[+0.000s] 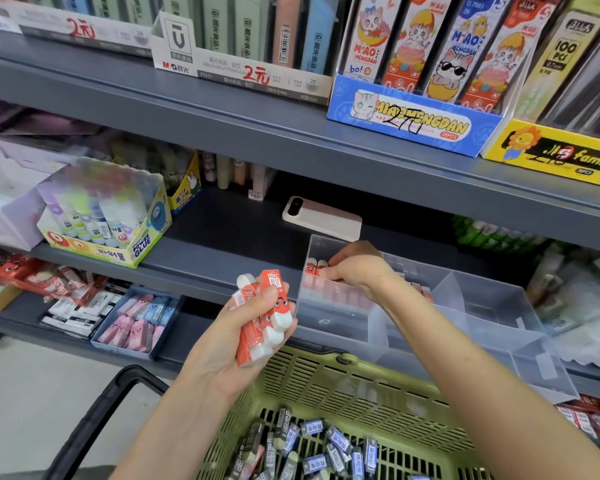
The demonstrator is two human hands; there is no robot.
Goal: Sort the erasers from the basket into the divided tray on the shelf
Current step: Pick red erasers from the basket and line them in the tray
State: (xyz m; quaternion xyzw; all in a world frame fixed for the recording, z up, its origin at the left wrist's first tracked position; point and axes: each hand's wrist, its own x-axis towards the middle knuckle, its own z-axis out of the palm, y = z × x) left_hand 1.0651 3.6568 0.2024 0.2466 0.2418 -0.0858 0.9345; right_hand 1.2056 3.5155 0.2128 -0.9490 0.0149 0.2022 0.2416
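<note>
1. A person stands at a shop shelf with a green basket near and below, holding many grey and blue erasers.
2. The left hand is raised above the basket's far left rim. Its fingers and thumb are wrapped round a bundle of orange erasers, whose long axes run roughly upright and lean slightly right.
3. The clear divided tray sits on the shelf, just right of and beyond that bundle.
4. The right hand reaches down into the tray's left compartment, wrist bent and knuckles up. Its curled fingertips pinch the standing erasers, a short orange row with white ends up against the compartment's left wall.
5. The key relation is that the bundle lies left of and nearer than the right hand, close by. The right hand would likely draw back leftward to take the next piece.
6. The other tray compartments, to the right, look unfilled, so the sorting seems at an early stage.
</note>
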